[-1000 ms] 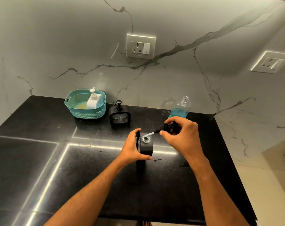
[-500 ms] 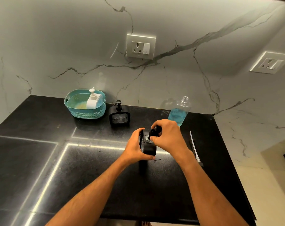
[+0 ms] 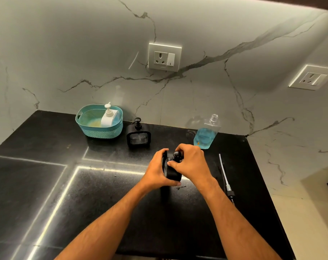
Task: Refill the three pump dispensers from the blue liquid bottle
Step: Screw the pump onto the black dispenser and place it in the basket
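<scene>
On the black counter, near its middle, the left hand wraps round the side of a black dispenser, fingers and thumb curled on its body. The right hand sits over the top of it, fingers curled on the black pump head, which stands in the neck. The blue liquid bottle stands uncapped just beyond the right hand, near the far wall, roughly half full. To the right of the hands a loose pump with a long clear tube lies flat on the counter. Farther left, a second black dispenser stands upright with its pump on. Beside it, a teal basket holds a white dispenser. Two wall sockets are set in the marble wall
</scene>
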The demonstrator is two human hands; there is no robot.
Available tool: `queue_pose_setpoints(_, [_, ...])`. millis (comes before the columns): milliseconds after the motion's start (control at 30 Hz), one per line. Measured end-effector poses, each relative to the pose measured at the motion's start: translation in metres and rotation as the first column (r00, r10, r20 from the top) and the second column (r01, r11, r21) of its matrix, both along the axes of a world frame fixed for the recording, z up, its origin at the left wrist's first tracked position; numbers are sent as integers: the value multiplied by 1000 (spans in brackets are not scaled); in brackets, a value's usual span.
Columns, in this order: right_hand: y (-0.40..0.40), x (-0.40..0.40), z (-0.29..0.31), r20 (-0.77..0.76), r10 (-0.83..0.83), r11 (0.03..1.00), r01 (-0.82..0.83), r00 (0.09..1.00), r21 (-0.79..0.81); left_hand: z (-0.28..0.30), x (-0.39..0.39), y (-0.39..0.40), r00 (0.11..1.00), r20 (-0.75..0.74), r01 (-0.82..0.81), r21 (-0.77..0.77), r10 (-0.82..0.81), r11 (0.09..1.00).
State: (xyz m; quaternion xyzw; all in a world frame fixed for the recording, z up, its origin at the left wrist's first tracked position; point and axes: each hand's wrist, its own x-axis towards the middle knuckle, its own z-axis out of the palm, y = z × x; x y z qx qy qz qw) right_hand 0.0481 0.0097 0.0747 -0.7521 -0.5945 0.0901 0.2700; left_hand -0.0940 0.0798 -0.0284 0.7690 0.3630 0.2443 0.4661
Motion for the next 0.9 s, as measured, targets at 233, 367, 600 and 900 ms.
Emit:
queue_pose_setpoints(233, [-7,3,-2,-216,25,999,-17,976,41,5,-2,4,1000,29,-7,-13,8,1000])
queue_pose_setpoints(367, [-7,1,-1,-143,-4,999,12,990,52,7,-1,4,1000,22,8,-9,-8,1000])
queue_pose_setpoints(600, [-11,2,-6,-236,10,998,4,972,62,13,-3,4,999,42,-2,-1,2,1000])
queue_pose_setpoints(900, [-12,4,-14,-244,31,993,-2,969,118,15,-5,5,999,49,-6,11,5,1000])
